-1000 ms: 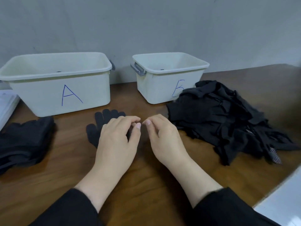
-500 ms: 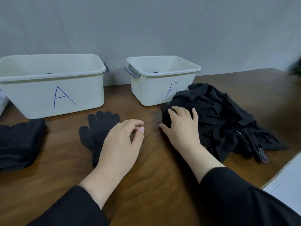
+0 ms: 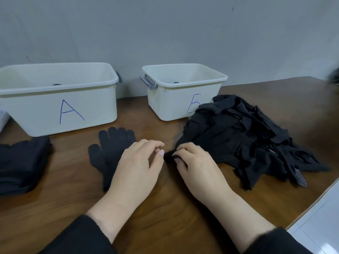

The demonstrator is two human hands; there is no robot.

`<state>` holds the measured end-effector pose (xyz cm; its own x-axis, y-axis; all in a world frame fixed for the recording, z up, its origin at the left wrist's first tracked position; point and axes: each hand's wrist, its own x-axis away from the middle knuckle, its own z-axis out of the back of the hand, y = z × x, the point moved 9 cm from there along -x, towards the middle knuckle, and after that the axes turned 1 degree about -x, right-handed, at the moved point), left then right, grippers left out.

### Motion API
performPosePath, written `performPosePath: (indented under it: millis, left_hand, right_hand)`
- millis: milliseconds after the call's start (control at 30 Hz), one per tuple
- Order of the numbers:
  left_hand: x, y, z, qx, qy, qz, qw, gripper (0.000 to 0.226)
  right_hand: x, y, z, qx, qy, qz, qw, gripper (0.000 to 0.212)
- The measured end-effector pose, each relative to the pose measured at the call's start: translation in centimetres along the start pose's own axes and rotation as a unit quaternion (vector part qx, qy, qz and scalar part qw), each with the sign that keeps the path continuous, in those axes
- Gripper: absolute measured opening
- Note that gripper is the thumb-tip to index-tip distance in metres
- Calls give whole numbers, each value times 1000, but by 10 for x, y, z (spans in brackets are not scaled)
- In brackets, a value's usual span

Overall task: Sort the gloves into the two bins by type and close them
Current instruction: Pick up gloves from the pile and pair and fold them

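Note:
Two white bins stand at the back of the wooden table: bin A (image 3: 55, 110) on the left and the smaller bin B (image 3: 176, 105) to its right, both without lids. A loose heap of black gloves (image 3: 247, 140) lies right of centre, partly covering bin B's front. My right hand (image 3: 198, 165) pinches a black glove edge (image 3: 169, 155) at the heap's near left corner. A single black knit glove (image 3: 111, 149) lies flat in the middle. My left hand (image 3: 135, 169) hovers over its cuff with fingers loosely curled, holding nothing.
A stack of black gloves (image 3: 20, 164) sits at the left edge. Something dark shows inside each bin. A white object (image 3: 3, 118) peeks in at far left. The table's right edge (image 3: 311, 204) runs diagonally, with pale floor beyond it.
My right hand drew back from on top of the heap toward me and now pinches a glove at its near edge. My left hand stayed nearly still.

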<state>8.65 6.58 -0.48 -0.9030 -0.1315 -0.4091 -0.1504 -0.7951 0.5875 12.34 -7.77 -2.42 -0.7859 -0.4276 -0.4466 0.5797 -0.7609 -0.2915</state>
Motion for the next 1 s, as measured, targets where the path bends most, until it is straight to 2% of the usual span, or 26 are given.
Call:
performPosePath:
  millis: [100, 333, 600, 867, 933, 1000]
  left_hand:
    - [0, 2, -13, -58, -57, -26, 996, 30]
    - [5, -1, -34, -135, -132, -64, 980, 38]
    - [3, -2, -35, -135, -121, -84, 980, 33]
    - [2, 9, -11, -73, -58, -103, 990, 23]
    - [2, 2, 7, -46, -30, -86, 995, 23]
    - [2, -15, 27, -30, 2, -57, 998, 21]
  right_hand:
    - [12, 1, -3, -21, -36, 0, 999, 20]
    - [12, 1, 1, -52, -28, -9, 998, 19]
    - [13, -5, 12, -134, -6, -9, 991, 18]
    - [5, -15, 29, -150, 17, 14, 988, 17]
    - [-6, -17, 40, -161, 18, -5, 987, 12]
    - [-22, -15, 52, -202, -8, -62, 977, 13]
